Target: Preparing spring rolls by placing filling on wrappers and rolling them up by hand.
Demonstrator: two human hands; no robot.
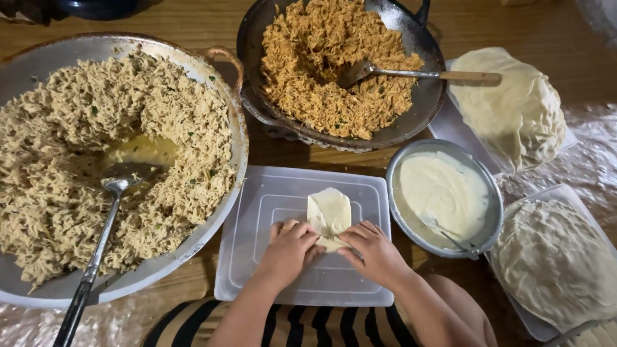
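A pale thin wrapper (330,213) lies folded on a clear plastic lid (257,212) in front of me. My left hand (289,249) presses its lower left edge with curled fingers. My right hand (373,252) pinches the lower right edge. Both hands hold the near end of the wrapper, which looks partly rolled; what is inside it is hidden.
A big metal pan of pale shredded filling (128,109) with a spoon (96,250) sits at left. A dark wok of orange shredded filling (334,64) with a spatula (418,74) stands behind. At right are a bowl of white paste (443,193) and stacks of wrappers (514,109) (553,263).
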